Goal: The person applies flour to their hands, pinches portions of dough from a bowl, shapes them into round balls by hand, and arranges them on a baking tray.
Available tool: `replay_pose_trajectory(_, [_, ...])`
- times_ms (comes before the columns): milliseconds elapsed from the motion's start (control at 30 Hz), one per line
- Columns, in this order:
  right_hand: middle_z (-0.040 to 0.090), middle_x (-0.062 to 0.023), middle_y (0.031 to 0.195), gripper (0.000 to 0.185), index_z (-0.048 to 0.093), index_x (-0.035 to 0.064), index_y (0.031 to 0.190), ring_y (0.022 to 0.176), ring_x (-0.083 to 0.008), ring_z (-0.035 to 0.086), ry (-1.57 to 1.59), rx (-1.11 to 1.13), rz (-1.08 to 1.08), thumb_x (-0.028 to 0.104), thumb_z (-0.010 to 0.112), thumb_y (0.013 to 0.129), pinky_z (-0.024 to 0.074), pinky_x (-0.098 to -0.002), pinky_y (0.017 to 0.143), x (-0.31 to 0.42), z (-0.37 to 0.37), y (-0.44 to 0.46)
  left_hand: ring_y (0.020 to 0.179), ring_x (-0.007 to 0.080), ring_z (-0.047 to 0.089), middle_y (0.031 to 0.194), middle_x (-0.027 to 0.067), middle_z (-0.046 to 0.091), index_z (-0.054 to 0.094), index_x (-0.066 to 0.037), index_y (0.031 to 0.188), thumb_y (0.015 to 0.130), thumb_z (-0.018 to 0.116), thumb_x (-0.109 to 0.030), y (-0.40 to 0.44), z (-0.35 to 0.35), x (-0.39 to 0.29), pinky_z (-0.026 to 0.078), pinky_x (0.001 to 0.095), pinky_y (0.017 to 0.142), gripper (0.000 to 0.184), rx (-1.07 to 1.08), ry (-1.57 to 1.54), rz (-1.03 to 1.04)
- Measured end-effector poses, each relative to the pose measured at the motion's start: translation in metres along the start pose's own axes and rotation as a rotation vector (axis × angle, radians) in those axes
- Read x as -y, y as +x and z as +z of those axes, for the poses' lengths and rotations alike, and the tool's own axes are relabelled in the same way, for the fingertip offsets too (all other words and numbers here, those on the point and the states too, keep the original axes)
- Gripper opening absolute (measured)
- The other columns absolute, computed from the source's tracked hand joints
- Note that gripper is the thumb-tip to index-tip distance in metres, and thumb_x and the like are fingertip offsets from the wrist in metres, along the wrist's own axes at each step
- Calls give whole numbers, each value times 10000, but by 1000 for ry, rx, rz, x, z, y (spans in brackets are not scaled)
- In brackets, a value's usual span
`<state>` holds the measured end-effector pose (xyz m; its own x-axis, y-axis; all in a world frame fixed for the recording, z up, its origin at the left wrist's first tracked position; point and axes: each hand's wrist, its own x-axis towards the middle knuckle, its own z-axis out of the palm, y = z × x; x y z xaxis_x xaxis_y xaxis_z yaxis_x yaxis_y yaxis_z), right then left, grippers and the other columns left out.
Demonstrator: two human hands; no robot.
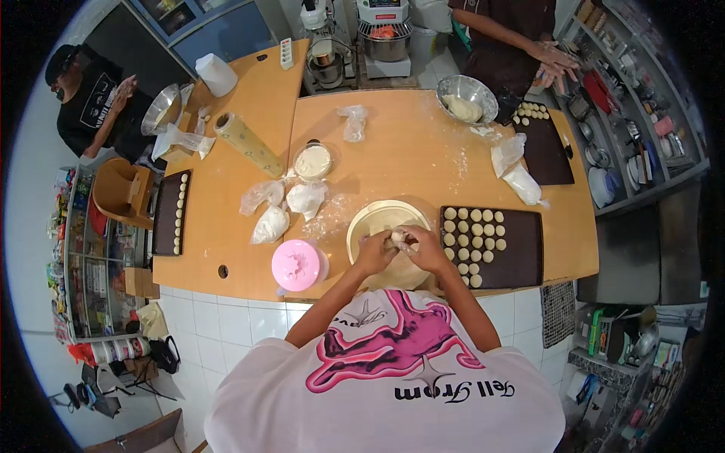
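Observation:
Over a cream-coloured bowl [360, 230] at the table's near edge, my two hands meet with a small piece of dough [397, 237] between them. My left hand [375, 253] has its fingers closed around the dough from the left. From the right, my right hand [423, 249] presses its fingers on the same piece. More dough seems to lie in the bowl below, partly hidden by my hands. Just right of the bowl is a dark tray [517, 253] with rows of small round dough pieces on its left part. A pink lidded container [296, 266] stands left of the bowl.
Flour bags [306, 198], a flour bowl [313, 162] and a plastic roll [249, 145] lie left of centre. A metal bowl [483, 89] with dough stands at the back right, near a person's hands. Another person stands at the far left. Dark trays lie at both table ends.

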<state>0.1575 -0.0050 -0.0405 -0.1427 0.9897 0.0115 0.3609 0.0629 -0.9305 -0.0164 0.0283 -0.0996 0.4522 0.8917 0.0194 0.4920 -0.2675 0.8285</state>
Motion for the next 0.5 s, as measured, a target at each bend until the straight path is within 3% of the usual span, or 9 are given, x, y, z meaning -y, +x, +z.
replay_pose_trajectory(200, [641, -176, 1065, 415, 624, -5, 1139, 837, -236, 669, -102, 49, 95, 108, 743, 758, 546, -321, 739, 9, 1, 2, 854, 331, 634, 834, 133, 682, 685, -99, 891, 726, 717, -246, 4, -21, -16, 366, 524, 949, 223, 152, 269, 76])
replay_pose_trajectory(300, [655, -186, 1027, 396, 650, -4, 1096, 831, -250, 671, -192, 44, -32, 104, 752, 728, 546, -325, 737, -16, 4, 3, 829, 321, 642, 803, 130, 682, 696, -106, 893, 720, 723, -248, 5, -20, -17, 367, 515, 953, 226, 188, 329, 54])
replay_pose_trajectory(367, [663, -187, 994, 376, 662, 2, 1076, 827, -260, 672, -178, 76, 13, 101, 745, 722, 546, -330, 737, -1, -3, 2, 815, 316, 646, 793, 127, 683, 704, -118, 923, 721, 726, -255, 6, -20, -18, 366, 512, 951, 244, 201, 375, 61])
replay_pose_trajectory(500, [671, -176, 940, 351, 679, 24, 1039, 830, -287, 661, -222, 138, -40, 112, 742, 706, 535, -356, 751, 0, -11, 5, 886, 303, 645, 881, 108, 692, 714, -161, 969, 752, 701, -319, 11, -31, -20, 362, 543, 932, 268, 340, 427, 66])
